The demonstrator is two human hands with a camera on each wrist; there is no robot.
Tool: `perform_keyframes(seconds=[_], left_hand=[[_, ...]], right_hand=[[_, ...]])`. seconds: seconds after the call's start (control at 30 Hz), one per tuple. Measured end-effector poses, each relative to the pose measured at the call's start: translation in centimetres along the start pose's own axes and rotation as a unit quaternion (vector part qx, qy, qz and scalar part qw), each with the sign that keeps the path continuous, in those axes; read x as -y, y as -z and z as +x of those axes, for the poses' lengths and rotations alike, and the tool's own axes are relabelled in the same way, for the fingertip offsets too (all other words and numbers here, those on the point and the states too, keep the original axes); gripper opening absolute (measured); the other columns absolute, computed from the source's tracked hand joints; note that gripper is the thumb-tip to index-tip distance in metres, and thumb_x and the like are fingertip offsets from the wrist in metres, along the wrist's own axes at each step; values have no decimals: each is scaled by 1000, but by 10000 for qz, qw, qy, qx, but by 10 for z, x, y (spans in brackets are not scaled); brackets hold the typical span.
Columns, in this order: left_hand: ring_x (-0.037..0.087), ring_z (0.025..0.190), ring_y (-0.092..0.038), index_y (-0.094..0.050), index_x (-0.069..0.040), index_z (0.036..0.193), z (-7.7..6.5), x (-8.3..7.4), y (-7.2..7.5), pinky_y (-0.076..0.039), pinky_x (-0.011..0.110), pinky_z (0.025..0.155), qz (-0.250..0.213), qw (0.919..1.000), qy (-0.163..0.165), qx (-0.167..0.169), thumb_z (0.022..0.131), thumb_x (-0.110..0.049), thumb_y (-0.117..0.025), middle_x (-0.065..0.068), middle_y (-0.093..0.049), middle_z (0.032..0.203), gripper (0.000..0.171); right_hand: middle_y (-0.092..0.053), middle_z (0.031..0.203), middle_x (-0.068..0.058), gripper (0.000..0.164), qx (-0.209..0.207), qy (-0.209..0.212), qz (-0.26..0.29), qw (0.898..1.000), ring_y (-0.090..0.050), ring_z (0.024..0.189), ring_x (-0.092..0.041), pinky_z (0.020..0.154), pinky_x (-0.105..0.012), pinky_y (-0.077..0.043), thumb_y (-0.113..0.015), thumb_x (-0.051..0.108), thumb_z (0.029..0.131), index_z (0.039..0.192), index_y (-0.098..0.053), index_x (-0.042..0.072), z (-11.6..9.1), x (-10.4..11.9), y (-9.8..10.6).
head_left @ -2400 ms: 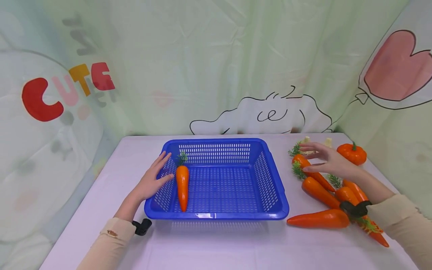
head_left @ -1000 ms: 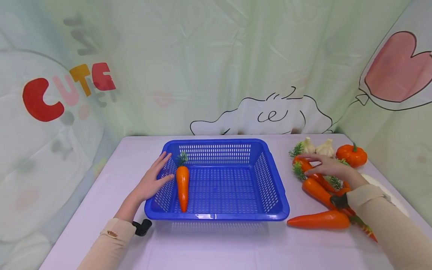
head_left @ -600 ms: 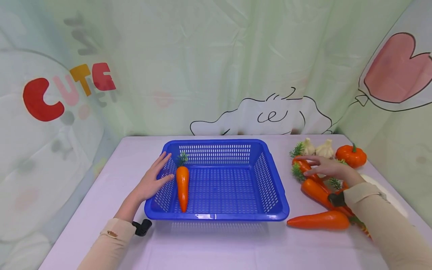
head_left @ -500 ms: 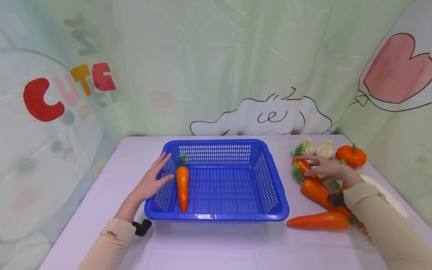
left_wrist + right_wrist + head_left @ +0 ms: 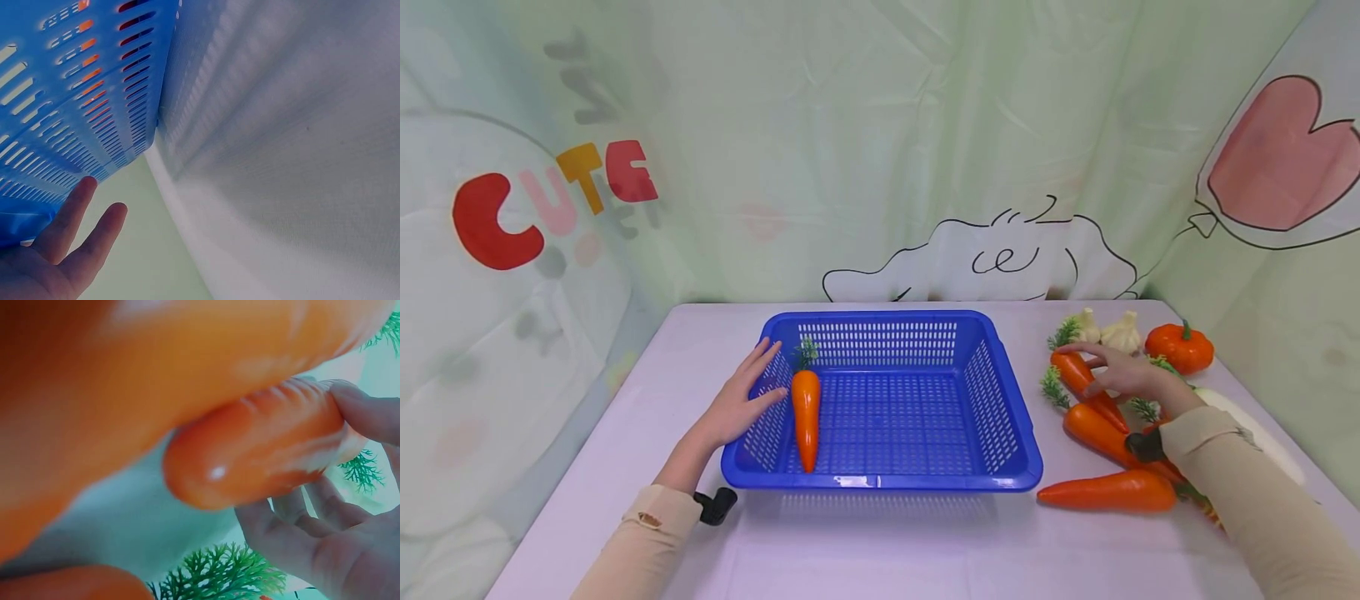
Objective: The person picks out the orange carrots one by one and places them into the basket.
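My left hand [image 5: 739, 402] lies at the left rim of a blue perforated basket [image 5: 880, 481], fingers spread and nearly straight. In the left wrist view, two fingers of that hand [image 5: 69, 250] show beside the basket's slotted wall [image 5: 94, 94]. One orange carrot [image 5: 806, 412] with a green top lies inside, along the left side. At the right, my right hand [image 5: 1122, 372] grips another carrot [image 5: 1072, 372] in the pile. The right wrist view shows its thumb on one side of that carrot [image 5: 256, 450] and its fingers curled against the other.
Close below the held carrot lie another carrot [image 5: 1097, 431] and a carrot pointing left [image 5: 1108, 492]. Behind the hand are garlic bulbs [image 5: 1122, 333] and a small orange pumpkin [image 5: 1180, 347]. A long white vegetable [image 5: 1255, 429] lies beside the right forearm. A curtain [image 5: 880, 150] hangs behind the table.
My right hand has come down onto the carrot and closed around it. That carrot and the one below it have shifted slightly. The left hand and basket have stayed put.
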State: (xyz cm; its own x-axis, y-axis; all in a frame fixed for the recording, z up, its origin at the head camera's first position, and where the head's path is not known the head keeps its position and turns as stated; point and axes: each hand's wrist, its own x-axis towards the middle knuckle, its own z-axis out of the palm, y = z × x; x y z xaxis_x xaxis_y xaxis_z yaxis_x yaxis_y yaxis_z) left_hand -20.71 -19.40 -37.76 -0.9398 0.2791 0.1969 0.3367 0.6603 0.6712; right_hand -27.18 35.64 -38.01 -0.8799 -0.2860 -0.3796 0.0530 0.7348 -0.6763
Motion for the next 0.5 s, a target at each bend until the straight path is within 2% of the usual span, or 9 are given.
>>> perform_keyframes(seconds=[0.27,0.5], left_hand=[[40,135,-14,-24,-13,146,1,0,1,-19,66,97,48,9999,121,99,89,-26,-54,13,-11,152,65],[40,135,-14,-24,-14,146,1,-1,1,-19,67,97,-5,9999,122,116,89,-25,-55,13,-10,152,66]], right_hand=[[-18,134,-38,81,-61,-19,-89,9999,-24,116,-58,72,-51,-51,-63,4,77,145,-17,8,-5,4,0],[-15,135,-38,84,-92,143,211,9996,-24,117,-57,73,-52,-51,-62,7,81,146,-8,8,-13,10,1]])
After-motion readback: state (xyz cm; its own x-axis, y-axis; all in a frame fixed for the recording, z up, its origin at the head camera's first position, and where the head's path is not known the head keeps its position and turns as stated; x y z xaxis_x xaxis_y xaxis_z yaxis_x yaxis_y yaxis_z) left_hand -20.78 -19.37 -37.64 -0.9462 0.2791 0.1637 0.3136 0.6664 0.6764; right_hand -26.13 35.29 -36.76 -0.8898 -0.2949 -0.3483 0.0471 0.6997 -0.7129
